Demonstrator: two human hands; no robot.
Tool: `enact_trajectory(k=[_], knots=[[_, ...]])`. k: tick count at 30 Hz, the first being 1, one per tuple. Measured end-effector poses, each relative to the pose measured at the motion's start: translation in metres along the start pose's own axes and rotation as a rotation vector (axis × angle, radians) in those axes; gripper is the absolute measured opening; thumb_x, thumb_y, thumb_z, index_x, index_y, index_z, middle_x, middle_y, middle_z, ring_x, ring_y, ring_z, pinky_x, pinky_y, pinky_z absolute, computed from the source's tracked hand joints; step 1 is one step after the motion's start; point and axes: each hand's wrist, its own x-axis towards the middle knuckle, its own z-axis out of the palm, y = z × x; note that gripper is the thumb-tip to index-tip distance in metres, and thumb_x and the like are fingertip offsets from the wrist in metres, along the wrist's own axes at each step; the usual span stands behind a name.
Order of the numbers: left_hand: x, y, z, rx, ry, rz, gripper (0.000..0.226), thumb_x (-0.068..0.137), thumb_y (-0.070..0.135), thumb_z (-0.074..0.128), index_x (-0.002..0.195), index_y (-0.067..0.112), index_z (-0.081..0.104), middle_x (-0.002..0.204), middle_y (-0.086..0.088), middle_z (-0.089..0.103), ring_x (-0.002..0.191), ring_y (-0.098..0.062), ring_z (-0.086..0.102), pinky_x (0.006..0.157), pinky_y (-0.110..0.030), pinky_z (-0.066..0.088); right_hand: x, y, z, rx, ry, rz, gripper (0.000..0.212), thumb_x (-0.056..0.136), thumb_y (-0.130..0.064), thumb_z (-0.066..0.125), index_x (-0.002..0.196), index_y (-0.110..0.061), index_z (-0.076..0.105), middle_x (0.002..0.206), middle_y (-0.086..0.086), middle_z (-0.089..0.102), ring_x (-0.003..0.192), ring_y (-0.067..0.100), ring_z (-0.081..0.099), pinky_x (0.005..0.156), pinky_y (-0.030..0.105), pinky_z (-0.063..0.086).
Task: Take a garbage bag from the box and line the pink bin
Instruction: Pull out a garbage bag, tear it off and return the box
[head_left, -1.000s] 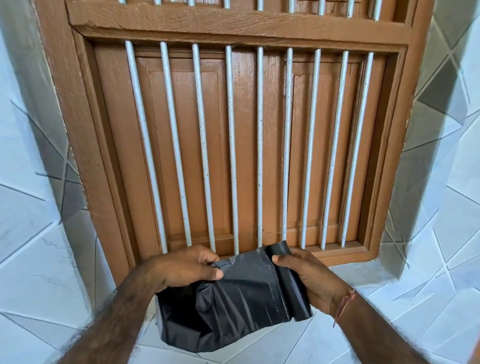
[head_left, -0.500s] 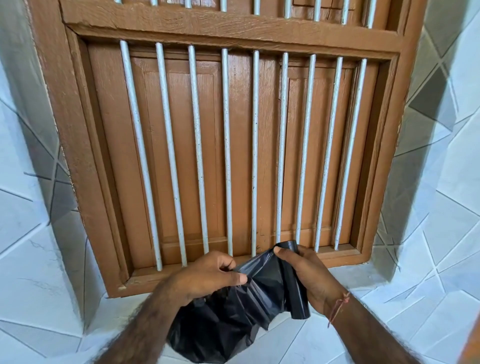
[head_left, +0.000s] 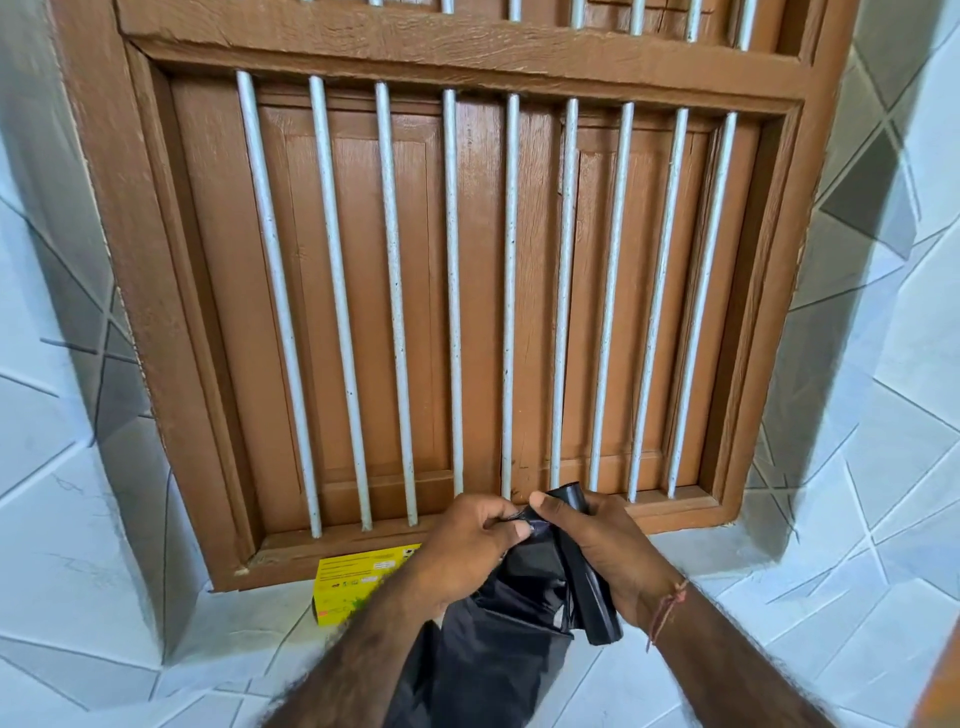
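Observation:
A black garbage bag (head_left: 498, 644) hangs crumpled between both hands in front of the window sill. My left hand (head_left: 467, 545) pinches its top edge with thumb and fingers. My right hand (head_left: 597, 540) grips the rolled, still-folded part of the bag, which runs down along the palm. The two hands are close together, thumbs almost touching. A yellow box (head_left: 353, 584) lies on the tiled ledge just left of my left forearm, partly hidden by it. The pink bin is not in view.
A brown wooden window frame (head_left: 176, 364) with white vertical bars (head_left: 395, 312) and shut shutters fills the view straight ahead. White and grey tiled walls (head_left: 857, 467) flank it, and a tiled ledge (head_left: 208, 649) runs under it.
My hands have come closer together, bunching the bag's top edge. The view has tilted down, and the yellow box now shows on the ledge.

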Motion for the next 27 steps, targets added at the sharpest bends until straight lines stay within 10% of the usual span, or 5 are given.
enact_trajectory(k=[11, 27], knots=[[-0.009, 0.0, 0.019, 0.119, 0.252, 0.101, 0.031, 0.093, 0.018, 0.059, 0.064, 0.025, 0.065, 0.054, 0.015, 0.059, 0.054, 0.001, 0.05, 0.053, -0.013, 0.037, 0.015, 0.019, 0.016, 0.149, 0.211, -0.056, 0.028, 0.077, -0.02, 0.08, 0.09, 0.003, 0.072, 0.089, 0.028, 0.073, 0.082, 0.04, 0.072, 0.082, 0.053, 0.059], [-0.005, -0.008, 0.008, 0.129, 0.433, 0.142, 0.023, 0.091, 0.018, 0.062, 0.07, 0.011, 0.067, 0.059, -0.003, 0.063, 0.057, -0.016, 0.052, 0.059, -0.038, 0.05, 0.022, 0.015, 0.041, 0.183, 0.239, -0.107, 0.016, 0.081, -0.011, 0.075, 0.071, -0.005, 0.064, 0.064, 0.014, 0.062, 0.057, 0.024, 0.06, 0.057, 0.031, 0.053]])
